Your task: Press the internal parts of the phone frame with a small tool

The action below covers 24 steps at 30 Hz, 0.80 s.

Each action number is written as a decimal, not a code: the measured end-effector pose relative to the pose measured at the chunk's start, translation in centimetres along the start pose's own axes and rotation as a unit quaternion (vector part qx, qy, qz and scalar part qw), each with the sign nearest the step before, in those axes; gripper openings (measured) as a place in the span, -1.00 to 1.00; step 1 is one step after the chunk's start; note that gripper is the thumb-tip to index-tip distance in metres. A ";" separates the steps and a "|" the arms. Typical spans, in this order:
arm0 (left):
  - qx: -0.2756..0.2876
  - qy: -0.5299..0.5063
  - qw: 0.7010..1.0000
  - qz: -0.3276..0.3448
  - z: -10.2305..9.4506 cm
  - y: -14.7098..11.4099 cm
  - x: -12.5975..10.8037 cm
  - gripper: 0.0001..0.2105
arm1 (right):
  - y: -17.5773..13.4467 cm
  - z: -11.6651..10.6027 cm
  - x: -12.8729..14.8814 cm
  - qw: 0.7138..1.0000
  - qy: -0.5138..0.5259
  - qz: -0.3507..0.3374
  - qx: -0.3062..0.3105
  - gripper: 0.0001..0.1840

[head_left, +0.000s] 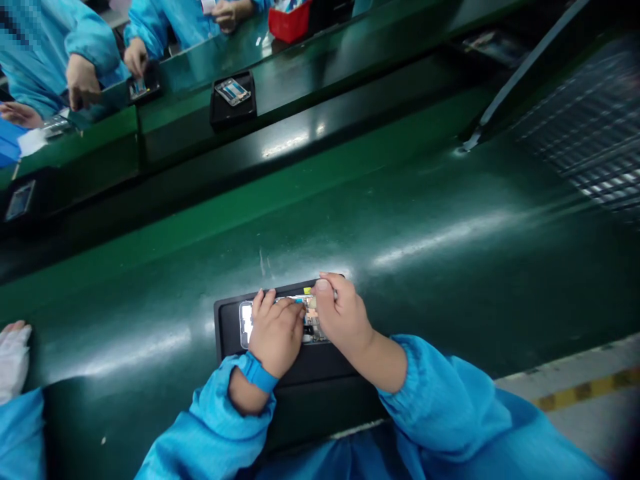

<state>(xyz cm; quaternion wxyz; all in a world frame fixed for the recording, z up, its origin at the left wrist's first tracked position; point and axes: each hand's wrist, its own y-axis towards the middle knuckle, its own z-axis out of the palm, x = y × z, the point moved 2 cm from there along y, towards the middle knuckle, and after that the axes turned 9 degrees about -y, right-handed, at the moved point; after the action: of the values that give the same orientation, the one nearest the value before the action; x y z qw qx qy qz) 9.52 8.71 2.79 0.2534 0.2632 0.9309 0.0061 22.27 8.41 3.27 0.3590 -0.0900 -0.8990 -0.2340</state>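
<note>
On the shiny green bench (425, 220), an open phone (280, 320) in a black tray (227, 327) was pinned flat by the left hand (275, 333) so the right hand (340, 317) could press its parts

Head view, steeply down, close over bench (450, 220)

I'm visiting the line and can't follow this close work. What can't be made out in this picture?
Head view only:
- The middle of the opened phone in the black tray: covered by the left hand and right hand.
- Its small parts: too tiny and blurred to name.
- Whether the fingers pinch anything: hidden by the hands themselves.
- The gloved hand of a neighbour: cut off by the left edge.
- The red bin: contents cut off by the top edge.
</note>
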 end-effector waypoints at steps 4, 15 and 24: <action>0.004 0.005 1.000 -0.004 0.0 -0.1 0.1 -0.81 | 0.3 -0.2 1.2 0.990 -0.042 -0.132 0.006 -0.70; 0.004 0.036 0.999 -0.007 0.1 0.0 0.3 -0.80 | 0.9 0.7 0.9 0.998 -0.023 -0.039 0.035 -0.63; 0.018 0.021 0.999 -0.033 -0.3 0.3 0.6 -0.80 | -0.1 0.0 -0.4 0.964 0.119 0.222 0.081 -0.60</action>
<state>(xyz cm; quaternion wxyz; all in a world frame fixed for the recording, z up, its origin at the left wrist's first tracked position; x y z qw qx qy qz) 9.04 9.30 2.76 0.2293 0.2363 0.9442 -0.0137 22.53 8.28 2.96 0.5127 -0.2297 -0.8230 -0.0840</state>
